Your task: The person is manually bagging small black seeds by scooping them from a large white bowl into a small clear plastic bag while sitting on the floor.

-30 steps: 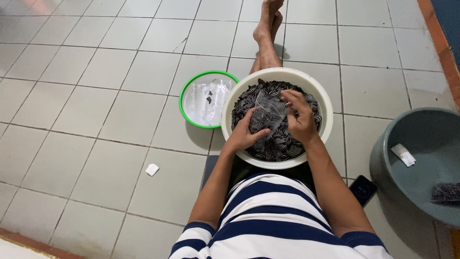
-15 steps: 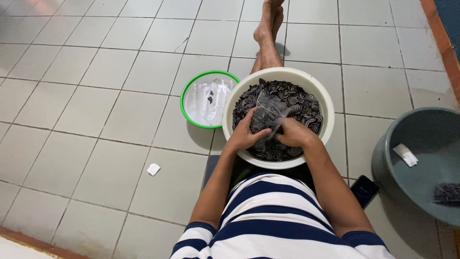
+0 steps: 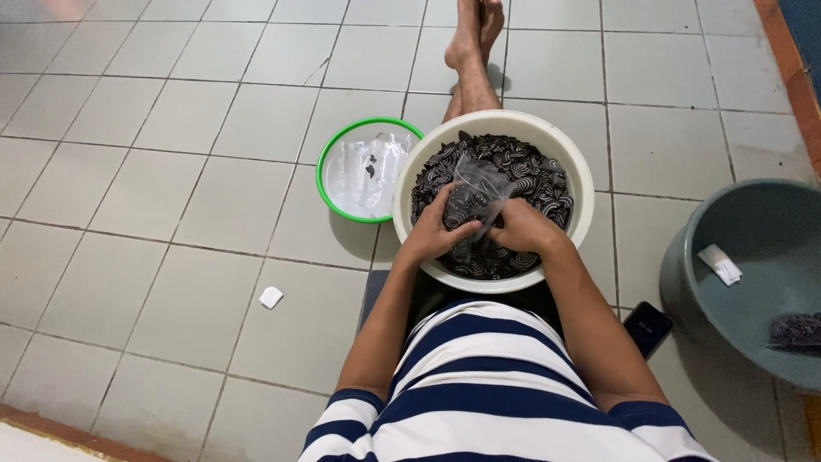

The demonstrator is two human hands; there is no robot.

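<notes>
Holding a small clear plastic bag [image 3: 475,198] partly filled with dark spiral snacks, the left hand [image 3: 434,233] grasps its side while the right hand [image 3: 520,229] clenches the other edge, seemingly to keep its mouth up over the big white round plastic basin [image 3: 578,171] of the same dark spiral pieces [image 3: 539,175] just beneath both grips. Beside the left grip lies a green-rimmed white bowl [image 3: 326,162] of empty clear bags; well right of the right grip sit a grey-blue tub [image 3: 710,224] and a black phone [image 3: 647,326] on the tiled floor [image 3: 171,214], with nothing between the hands and the basin.
</notes>
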